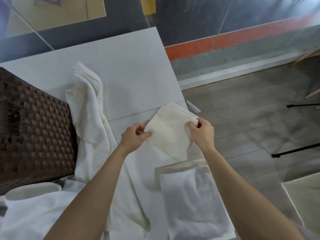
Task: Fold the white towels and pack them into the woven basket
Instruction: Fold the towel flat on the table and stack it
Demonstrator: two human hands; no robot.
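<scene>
White folded towel (170,134), pinched between both hands (168,134)

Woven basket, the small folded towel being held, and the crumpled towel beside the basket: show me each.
woven basket (38,129): head view, on its brown woven side wall.
small folded towel (168,134): head view, middle of its top face.
crumpled towel (90,101): head view, on its draped middle.
</scene>
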